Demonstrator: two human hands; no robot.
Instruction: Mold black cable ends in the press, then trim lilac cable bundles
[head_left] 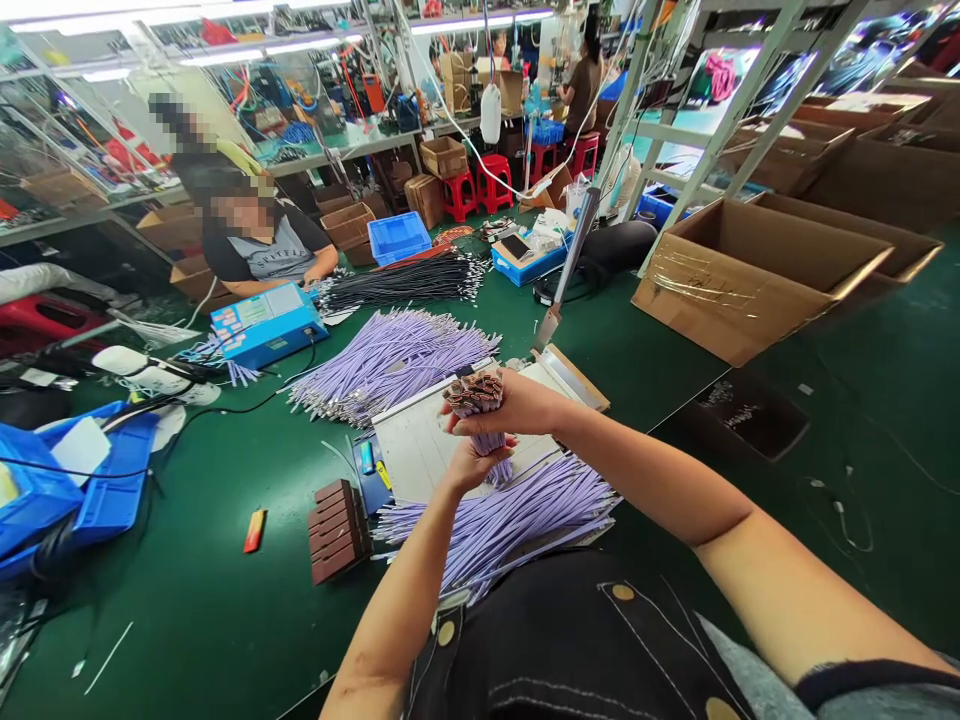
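Note:
A bundle of purple cables [487, 440] stands roughly upright between my hands, its brown-and-metal ends facing up. My right hand [521, 402] wraps the bundle just below those ends. Lower down, my left hand [474, 466] is closed around the same bundle. Beneath my hands lies a white guillotine cutter board [412, 455], its long metal blade arm [571, 265] raised at the far right. A pile of loose purple cables [517, 515] lies between the board and my body. Beyond the board is a larger heap of purple cables [397, 360].
A brown slotted block [339, 532] and an orange-red lighter [255, 530] lie on the green table [202, 590] at left. Black cables [405, 280] and a blue machine [268, 325] sit farther off, near a seated person [262, 240]. Cardboard boxes [697, 300] stand at right.

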